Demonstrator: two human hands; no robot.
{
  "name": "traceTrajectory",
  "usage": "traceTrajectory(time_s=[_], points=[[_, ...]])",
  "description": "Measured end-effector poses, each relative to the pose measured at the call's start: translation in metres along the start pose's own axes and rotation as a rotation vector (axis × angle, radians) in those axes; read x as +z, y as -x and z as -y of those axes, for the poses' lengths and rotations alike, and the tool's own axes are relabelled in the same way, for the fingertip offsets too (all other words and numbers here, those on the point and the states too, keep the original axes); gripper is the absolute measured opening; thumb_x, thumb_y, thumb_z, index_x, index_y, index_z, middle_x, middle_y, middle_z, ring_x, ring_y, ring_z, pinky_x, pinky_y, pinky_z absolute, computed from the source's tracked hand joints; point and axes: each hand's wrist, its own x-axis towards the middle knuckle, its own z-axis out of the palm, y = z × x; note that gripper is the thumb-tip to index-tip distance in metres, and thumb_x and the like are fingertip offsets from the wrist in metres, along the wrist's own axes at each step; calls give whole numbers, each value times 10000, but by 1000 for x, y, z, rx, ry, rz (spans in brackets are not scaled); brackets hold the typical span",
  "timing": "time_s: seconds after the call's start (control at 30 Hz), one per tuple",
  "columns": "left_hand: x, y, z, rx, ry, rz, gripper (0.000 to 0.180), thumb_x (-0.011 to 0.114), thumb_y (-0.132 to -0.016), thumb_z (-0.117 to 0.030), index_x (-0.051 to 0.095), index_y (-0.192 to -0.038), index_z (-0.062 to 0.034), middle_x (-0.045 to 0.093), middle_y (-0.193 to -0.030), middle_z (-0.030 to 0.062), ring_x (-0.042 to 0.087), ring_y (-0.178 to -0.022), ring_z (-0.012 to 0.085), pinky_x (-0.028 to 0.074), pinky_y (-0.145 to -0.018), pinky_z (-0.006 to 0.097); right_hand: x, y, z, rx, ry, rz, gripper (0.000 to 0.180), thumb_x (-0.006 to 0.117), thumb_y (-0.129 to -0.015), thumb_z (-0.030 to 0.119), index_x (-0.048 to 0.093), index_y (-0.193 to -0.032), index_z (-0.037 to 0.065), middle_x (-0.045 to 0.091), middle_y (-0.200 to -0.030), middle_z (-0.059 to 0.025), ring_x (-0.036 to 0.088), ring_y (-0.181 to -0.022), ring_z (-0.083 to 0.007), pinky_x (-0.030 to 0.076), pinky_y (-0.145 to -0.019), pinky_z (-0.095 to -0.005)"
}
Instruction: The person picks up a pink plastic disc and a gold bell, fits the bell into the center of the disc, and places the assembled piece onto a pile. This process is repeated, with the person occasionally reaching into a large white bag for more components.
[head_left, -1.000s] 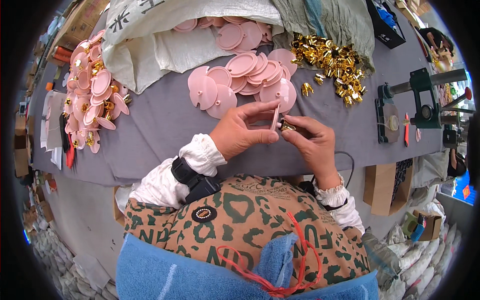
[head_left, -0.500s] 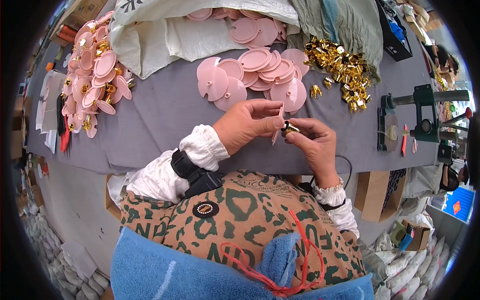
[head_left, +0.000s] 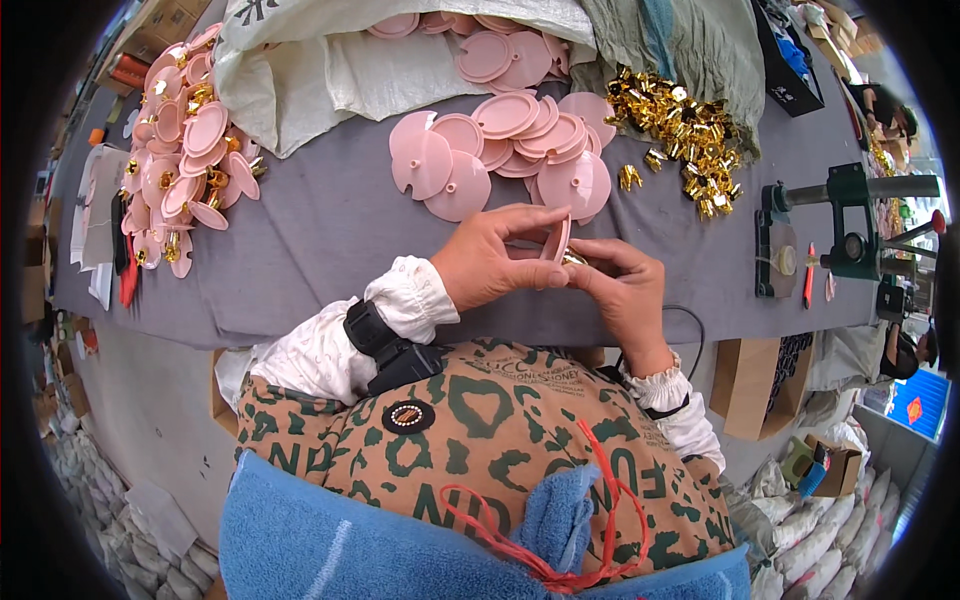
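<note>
Both hands have shifted slightly left: left hand (head_left: 490, 262) pinches 1 pink disc (head_left: 562, 240), right hand (head_left: 622, 290) 1 gold clip (head_left: 573, 259).

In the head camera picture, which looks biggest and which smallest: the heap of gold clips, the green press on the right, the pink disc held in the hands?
1. Heap of gold clips, covering the widest patch.
2. Green press, roughly similar in spread and distorted near the rim, so this order is unsure.
3. Pink disc, seen edge-on between the left hand and right hand, clearly smallest.
</note>
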Motion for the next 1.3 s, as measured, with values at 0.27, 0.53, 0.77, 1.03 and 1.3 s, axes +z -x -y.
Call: traceTrajectory(time_s=[0.27,0.53,0.77,1.03,1.3], points=[[-42,34,-22,158,-243,-236,636,853,-731,-152,589,-1301,-56,616,-1203,46,599,-1102,157,505,-957,319,1,-18,25,-204,434,117,285,773,-798,67,705,-1072,28,722,-956,-75,665,-807,-128,531,-713,-258],[-228,96,-129,579,-1484,-1170,585,812,-760,-145,589,-1289,-33,592,-1309,107,603,-1129,225,472,-979,332,-64,-90,0,-602,1088,-240,331,731,-802,93,676,-1126,53,677,-1133,-124,597,-1095,-313,477,-947,-380],[-129,30,-42,451,-1225,-461,516,757,-784,-163,596,-1263,-57,601,-1293,128,544,-1220,301,423,-1045,379,-60,-87,3,-630,1236,-174,387,751,-724,94,686,-1106,78,666,-1080,-95,584,-1014,-306,479,-909,-387],[-101,18,-34,220,-1206,-497,504,782,-749,-144,587,-1199,-32,609,-1143,134,610,-957,279,518,-853,355,-59,-79,3,-527,1385,-233,414,779,-704,148,679,-1101,88,650,-1043,-86,597,-977,-290,499,-855,-383],[-47,11,-42,43,-17,-466,354,772,-844,-147,579,-1119,-35,663,-993,69,635,-831,121,537,-700,262,-26,-59,27,-554,381,-211,264,664,-803,-52,679,-1055,24,659,-1066,-64,653,-907,-124,540,-760,-237]])
